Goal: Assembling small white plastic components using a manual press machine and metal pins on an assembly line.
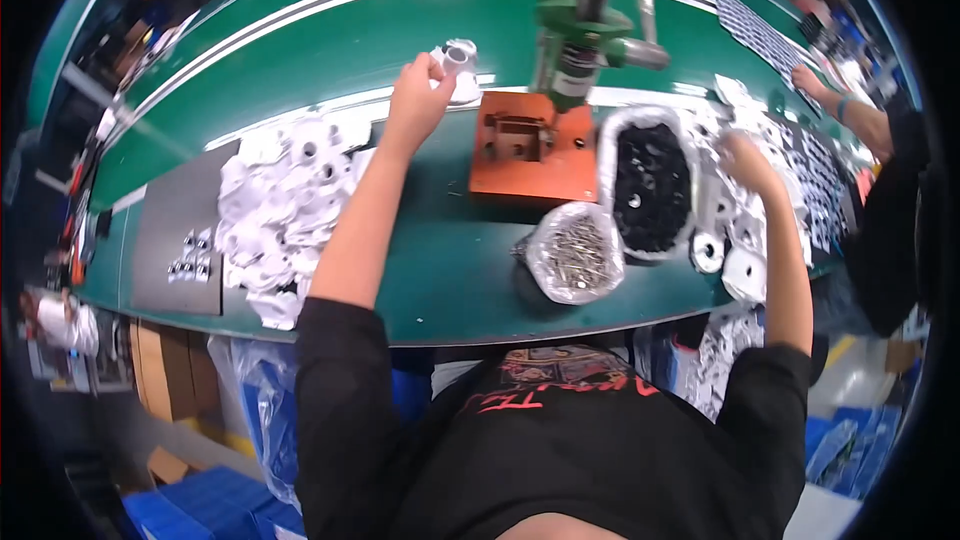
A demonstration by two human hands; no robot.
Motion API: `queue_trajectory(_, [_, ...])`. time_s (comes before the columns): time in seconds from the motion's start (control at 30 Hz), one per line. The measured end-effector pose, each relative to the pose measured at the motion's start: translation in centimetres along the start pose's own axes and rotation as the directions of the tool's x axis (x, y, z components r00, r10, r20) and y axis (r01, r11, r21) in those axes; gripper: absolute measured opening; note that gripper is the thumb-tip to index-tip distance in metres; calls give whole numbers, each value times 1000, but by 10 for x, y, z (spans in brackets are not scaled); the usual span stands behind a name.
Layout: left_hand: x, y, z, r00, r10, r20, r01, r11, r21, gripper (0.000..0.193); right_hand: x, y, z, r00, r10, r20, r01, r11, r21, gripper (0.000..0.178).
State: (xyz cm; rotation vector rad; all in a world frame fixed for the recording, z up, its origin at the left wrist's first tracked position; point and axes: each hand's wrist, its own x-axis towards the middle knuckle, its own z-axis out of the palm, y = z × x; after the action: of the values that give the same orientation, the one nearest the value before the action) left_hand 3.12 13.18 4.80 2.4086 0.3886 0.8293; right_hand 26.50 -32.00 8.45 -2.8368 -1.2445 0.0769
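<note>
My left hand (418,100) is closed in a pinch on a white plastic part with a round collar (462,85), held up just left of the press. Blurred by motion, my right hand (745,162) is over a heap of white plastic parts (745,215) at the right; its fingers do not show clearly. Between the hands, a green press (572,65) stands above an orange fixture block (500,182) with a slot in its top. A plastic-lined bin (690,140) of small black parts sits right of the block. Nearer me, a lined bowl (543,275) holds many metal pins.
Another pile of white plastic parts (285,210) lies at the left, beside a grey mat (165,210) bearing several small dark-and-white pieces. A co-worker's hand (808,82) reaches in at the far right near a sheet of parts (755,30). The green table's near edge (450,342) runs before my body.
</note>
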Motion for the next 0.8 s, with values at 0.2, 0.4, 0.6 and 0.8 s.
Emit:
queue_trajectory(0.2, [7, -63, 1, 979, -203, -8, 203, 979, -10, 42, -30, 17, 49, 990, 97, -99, -88, 991, 96, 15])
queue_trajectory(0.4, [-8, -138, -101, 912, -336, 235, 59, 675, 736, 69, -39, 42, 64, 902, 306, -304, -137, 871, 471, 29])
queue_trajectory(0.6, [-55, -119, -141, 862, -446, 240, 140, 666, 733, 33, -47, 9, 25, 869, 491, -55, -78, 246, 966, 25])
queue_trajectory(0.8, [-48, -135, -150, 984, -168, 68, 88, 770, 632, 23, -55, -17, 10, 856, 514, 47, 43, -163, 986, 36])
